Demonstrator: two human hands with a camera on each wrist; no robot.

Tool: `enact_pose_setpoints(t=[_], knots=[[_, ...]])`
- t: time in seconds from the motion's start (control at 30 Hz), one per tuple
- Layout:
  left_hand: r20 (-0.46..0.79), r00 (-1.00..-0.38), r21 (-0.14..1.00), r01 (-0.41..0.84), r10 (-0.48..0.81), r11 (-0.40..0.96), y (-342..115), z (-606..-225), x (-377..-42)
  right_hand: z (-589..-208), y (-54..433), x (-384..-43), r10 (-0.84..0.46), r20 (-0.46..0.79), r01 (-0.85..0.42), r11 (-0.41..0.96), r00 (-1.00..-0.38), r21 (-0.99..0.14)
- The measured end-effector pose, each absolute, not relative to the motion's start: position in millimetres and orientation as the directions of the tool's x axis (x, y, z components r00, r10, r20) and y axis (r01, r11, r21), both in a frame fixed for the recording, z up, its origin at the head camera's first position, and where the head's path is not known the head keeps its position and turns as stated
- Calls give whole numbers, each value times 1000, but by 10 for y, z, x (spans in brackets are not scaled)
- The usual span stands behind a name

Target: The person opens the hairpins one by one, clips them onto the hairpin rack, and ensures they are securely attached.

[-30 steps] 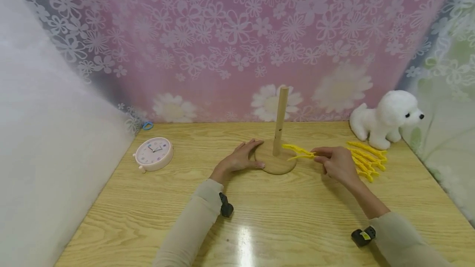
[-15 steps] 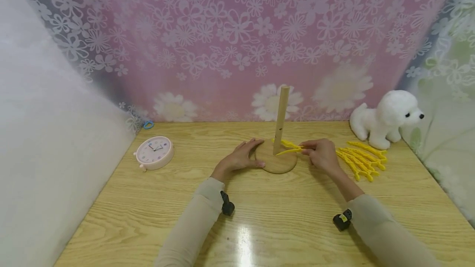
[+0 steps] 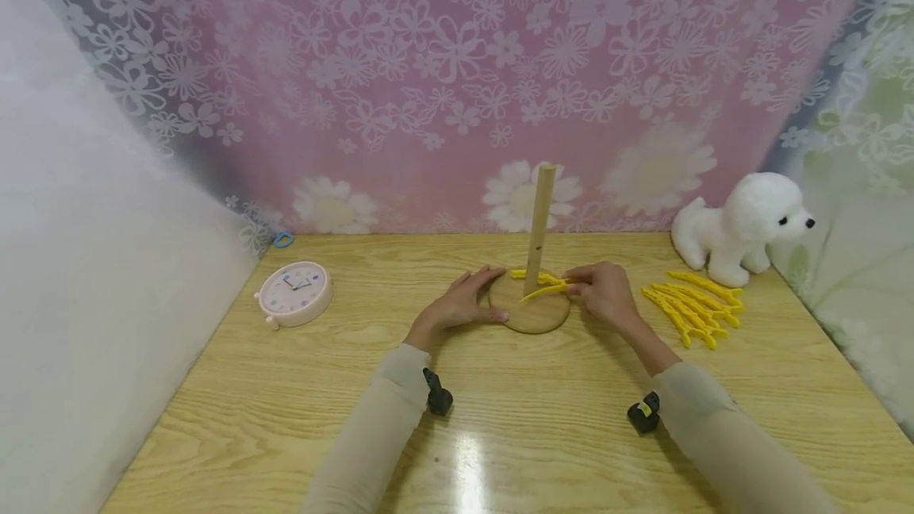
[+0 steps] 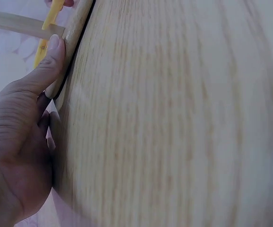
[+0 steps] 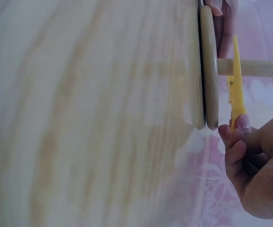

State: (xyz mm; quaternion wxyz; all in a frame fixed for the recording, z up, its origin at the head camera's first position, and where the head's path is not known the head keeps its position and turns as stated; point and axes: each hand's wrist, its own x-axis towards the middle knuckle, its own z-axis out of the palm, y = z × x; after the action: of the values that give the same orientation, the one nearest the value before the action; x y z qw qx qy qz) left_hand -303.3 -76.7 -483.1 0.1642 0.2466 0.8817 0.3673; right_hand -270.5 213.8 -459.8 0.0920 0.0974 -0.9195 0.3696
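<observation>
A wooden stand has a round base [image 3: 535,322] and an upright post [image 3: 540,212] with small holes low on it. My left hand [image 3: 457,304] grips the base's left edge, its thumb [image 4: 55,49] over the rim in the left wrist view. My right hand [image 3: 605,292] pinches the rear end of a yellow forked plastic piece [image 5: 238,90] between thumb and fingers. Its two prongs lie on either side of the post, a little above the base. One prong passes behind the post in the head view.
Several similar yellow forked pieces [image 3: 693,308] lie fanned out on the table [image 3: 428,450] at the right. Behind them sits a white plush dog [image 3: 743,228]. A pink clock [image 3: 295,294] lies at the left, with a small blue ring [image 3: 283,239] near the back edge.
My right hand has moved left, bringing the yellow forked piece from beside the post to around it. The left hand has stayed at the base.
</observation>
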Motion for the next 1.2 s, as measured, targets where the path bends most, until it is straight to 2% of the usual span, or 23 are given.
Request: enact_pose_setpoints(t=[0.2,0.6,0.9,1.2], knots=[[-93,-820,740,323,565,590,-767,-4820,-3030,-4587,2080,-2718,-157,240,-277,720,-958,-636],[-88,-820,728,334,566,598,-765,-4836,-3033,-4552,2081,-2735,-214,187,-284,699,-959,-656],[-94,-823,711,339,561,616,-759,-4848,-3047,-4552,2099,-2734,-223,119,-242,678,-967,-694],[-97,-825,702,340,557,625,-749,-4859,-3046,-4544,2152,-2720,-273,142,-294,676,-952,-675]])
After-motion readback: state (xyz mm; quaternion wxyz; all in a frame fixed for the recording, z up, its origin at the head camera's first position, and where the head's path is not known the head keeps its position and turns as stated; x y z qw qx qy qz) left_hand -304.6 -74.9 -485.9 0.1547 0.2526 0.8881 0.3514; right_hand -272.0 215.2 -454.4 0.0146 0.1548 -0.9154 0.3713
